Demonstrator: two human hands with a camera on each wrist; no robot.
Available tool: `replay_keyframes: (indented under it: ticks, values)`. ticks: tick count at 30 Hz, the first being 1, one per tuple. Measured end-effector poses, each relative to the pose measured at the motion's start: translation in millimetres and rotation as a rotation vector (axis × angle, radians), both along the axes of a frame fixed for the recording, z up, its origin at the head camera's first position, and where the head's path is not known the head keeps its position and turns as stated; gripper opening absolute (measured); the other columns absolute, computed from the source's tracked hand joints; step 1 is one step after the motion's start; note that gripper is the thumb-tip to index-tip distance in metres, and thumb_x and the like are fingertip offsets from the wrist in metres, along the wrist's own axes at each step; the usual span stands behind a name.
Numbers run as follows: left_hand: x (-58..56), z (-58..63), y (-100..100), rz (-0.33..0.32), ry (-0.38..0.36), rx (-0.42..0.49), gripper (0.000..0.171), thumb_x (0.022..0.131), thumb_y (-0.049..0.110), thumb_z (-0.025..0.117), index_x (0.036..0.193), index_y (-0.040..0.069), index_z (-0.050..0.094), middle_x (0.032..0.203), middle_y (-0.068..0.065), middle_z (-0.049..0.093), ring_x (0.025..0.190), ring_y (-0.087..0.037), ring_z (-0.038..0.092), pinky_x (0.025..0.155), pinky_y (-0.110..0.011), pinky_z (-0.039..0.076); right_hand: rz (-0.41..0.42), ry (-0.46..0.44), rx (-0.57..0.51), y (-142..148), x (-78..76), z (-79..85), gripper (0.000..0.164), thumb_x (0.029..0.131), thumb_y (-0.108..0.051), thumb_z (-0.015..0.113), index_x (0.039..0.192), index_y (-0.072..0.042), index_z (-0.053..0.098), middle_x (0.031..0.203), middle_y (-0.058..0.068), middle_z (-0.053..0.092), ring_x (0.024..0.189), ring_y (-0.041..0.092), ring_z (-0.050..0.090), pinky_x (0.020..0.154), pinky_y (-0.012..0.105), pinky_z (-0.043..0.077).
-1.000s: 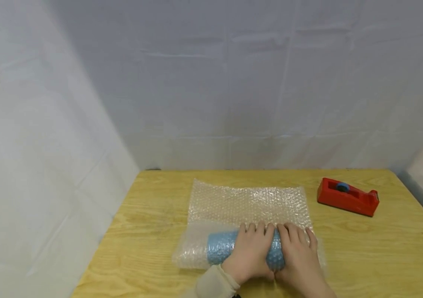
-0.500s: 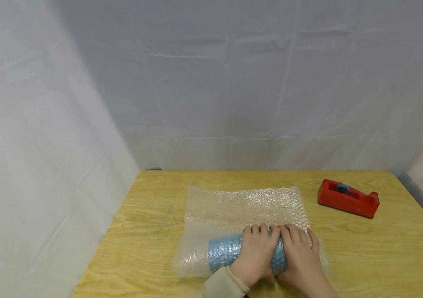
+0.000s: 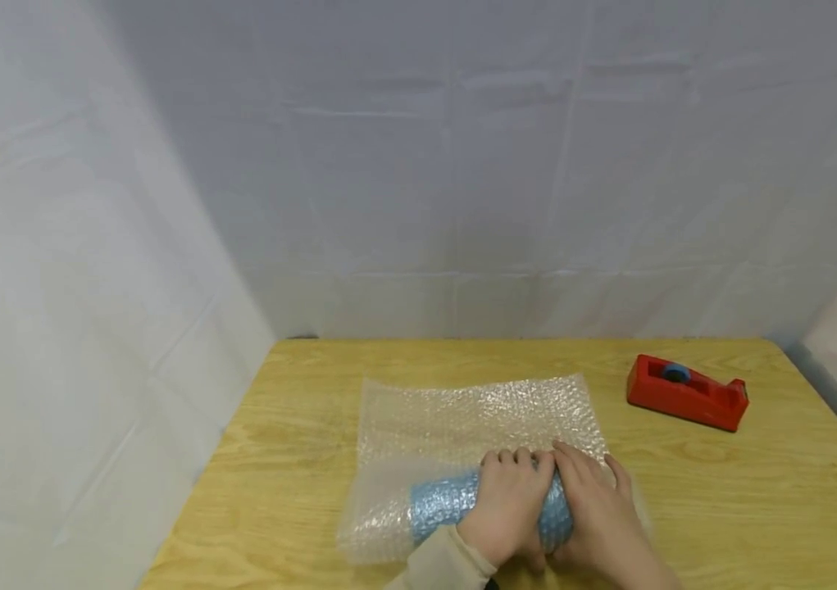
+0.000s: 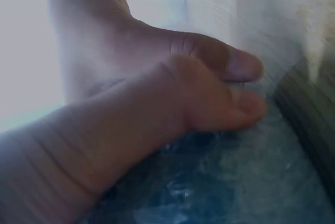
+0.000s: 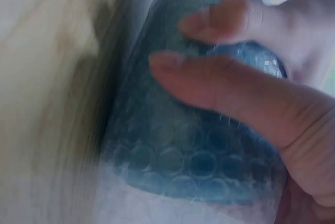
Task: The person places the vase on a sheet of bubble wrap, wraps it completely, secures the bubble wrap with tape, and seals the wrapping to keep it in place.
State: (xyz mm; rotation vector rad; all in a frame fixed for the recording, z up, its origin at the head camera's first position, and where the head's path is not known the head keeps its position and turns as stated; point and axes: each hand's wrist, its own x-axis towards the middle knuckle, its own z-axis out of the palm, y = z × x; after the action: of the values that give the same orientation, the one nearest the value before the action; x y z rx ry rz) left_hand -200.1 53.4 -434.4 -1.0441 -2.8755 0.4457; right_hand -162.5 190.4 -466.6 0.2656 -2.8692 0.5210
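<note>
A blue cylinder (image 3: 438, 503) lies on its side, wrapped in clear bubble wrap (image 3: 477, 418) whose loose sheet spreads away toward the back of the table. My left hand (image 3: 510, 504) grips the wrapped roll from above near its middle, fingers over the far side. Just to its right, my right hand (image 3: 598, 512) grips the roll's right part the same way. Both thumbs press on the near side, one close beside the other; the right wrist view shows the bubbles (image 5: 203, 164) over the blue surface under them. The roll's right end is partly hidden by my right hand.
A red tape dispenser (image 3: 687, 393) with a blue tape core stands at the back right of the wooden table (image 3: 278, 459). White sheeting (image 3: 418, 205) hangs behind the table and along both sides.
The wrapped roll and both hands have shifted slightly toward me and right. The loose sheet's far edge has drawn nearer and a little left. The tape dispenser stays put.
</note>
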Motion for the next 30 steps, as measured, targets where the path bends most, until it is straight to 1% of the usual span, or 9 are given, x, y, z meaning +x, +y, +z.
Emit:
replay_keyframes:
  ticks: [2, 6, 10, 15, 18, 21, 25, 28, 30]
  values:
    - [-2.1, 0.9, 0.0, -0.004, -0.026, -0.004, 0.116, 0.037, 0.08, 0.084, 0.131, 0.022, 0.048, 0.109, -0.002, 0.063, 0.089, -0.02, 0.061, 0.074, -0.033, 0.049, 0.024, 0.008, -0.009, 2.5, -1.2, 0.6, 0.113, 0.031, -0.037, 0.098, 0.13, -0.005, 0.055, 0.133, 0.013, 0.057, 0.124, 0.036, 0.051, 0.102, 0.069, 0.027]
    - [-9.8, 3.3, 1.8, 0.007, -0.104, -0.023, 0.119, 0.036, 0.08, 0.084, 0.132, 0.022, 0.047, 0.111, -0.001, 0.063, 0.09, -0.019, 0.062, 0.075, -0.032, 0.049, 0.07, 0.0, -0.006, 7.4, -6.9, 2.7, 0.109, 0.031, -0.038, 0.097, 0.127, -0.008, 0.056, 0.127, 0.009, 0.059, 0.119, 0.035, 0.054, 0.102, 0.067, 0.029]
    - [-20.4, 4.7, 3.5, 0.012, -0.176, -0.013, 0.117, 0.035, 0.078, 0.086, 0.131, 0.022, 0.047, 0.112, 0.001, 0.063, 0.093, -0.018, 0.062, 0.076, -0.032, 0.049, 0.105, -0.029, -0.004, 11.1, -14.3, 4.9, 0.11, 0.031, -0.04, 0.097, 0.128, -0.007, 0.056, 0.126, 0.008, 0.059, 0.117, 0.033, 0.055, 0.1, 0.064, 0.033]
    - [-34.9, 5.8, 2.9, -0.015, -0.242, 0.06, 0.107, 0.038, 0.07, 0.09, 0.124, 0.019, 0.052, 0.102, 0.003, 0.066, 0.089, -0.014, 0.063, 0.071, -0.03, 0.051, 0.148, -0.085, -0.025, 16.0, -25.5, 9.1, 0.11, 0.035, -0.044, 0.096, 0.129, -0.005, 0.056, 0.124, 0.007, 0.06, 0.113, 0.03, 0.056, 0.098, 0.063, 0.035]
    - [-42.0, 7.4, 1.7, -0.016, -0.297, 0.096, 0.108, 0.041, 0.064, 0.092, 0.128, 0.015, 0.05, 0.1, 0.004, 0.067, 0.086, -0.012, 0.065, 0.071, -0.027, 0.052, 0.173, -0.147, -0.03, 18.0, -32.9, 11.8, 0.11, 0.039, -0.045, 0.095, 0.132, -0.003, 0.053, 0.124, 0.008, 0.059, 0.111, 0.028, 0.056, 0.096, 0.065, 0.036]
    - [-47.3, 9.2, 0.6, -0.004, -0.361, 0.111, 0.113, 0.045, 0.062, 0.093, 0.135, 0.013, 0.044, 0.104, 0.003, 0.068, 0.088, -0.01, 0.065, 0.073, -0.025, 0.053, 0.192, -0.201, -0.037, 19.4, -38.7, 14.1, 0.111, 0.042, -0.046, 0.095, 0.134, -0.001, 0.052, 0.124, 0.008, 0.059, 0.109, 0.027, 0.056, 0.094, 0.067, 0.037]
    - [-52.0, 8.8, -3.4, -0.016, -0.413, 0.163, 0.111, 0.047, 0.059, 0.093, 0.136, 0.014, 0.043, 0.11, 0.002, 0.068, 0.092, -0.01, 0.065, 0.077, -0.025, 0.053, 0.209, -0.211, -0.032, 19.3, -43.2, 15.4, 0.11, 0.042, -0.047, 0.095, 0.132, -0.001, 0.052, 0.118, 0.006, 0.059, 0.103, 0.022, 0.057, 0.091, 0.066, 0.04]
    - [-53.5, 5.8, -9.2, -0.044, -0.432, 0.233, 0.11, 0.048, 0.057, 0.094, 0.138, 0.017, 0.045, 0.112, 0.003, 0.067, 0.094, -0.009, 0.064, 0.079, -0.027, 0.052, 0.214, -0.207, -0.03, 18.2, -45.5, 14.4, 0.108, 0.042, -0.047, 0.094, 0.131, -0.001, 0.052, 0.115, 0.003, 0.059, 0.1, 0.02, 0.057, 0.088, 0.063, 0.042]
    - [-53.4, 3.3, -13.8, -0.052, -0.444, 0.284, 0.109, 0.048, 0.057, 0.094, 0.139, 0.021, 0.046, 0.113, 0.005, 0.067, 0.094, -0.009, 0.063, 0.081, -0.03, 0.052, 0.216, -0.21, -0.033, 18.0, -46.8, 13.3, 0.108, 0.043, -0.049, 0.094, 0.131, -0.001, 0.053, 0.114, 0.002, 0.059, 0.1, 0.019, 0.056, 0.086, 0.061, 0.043]
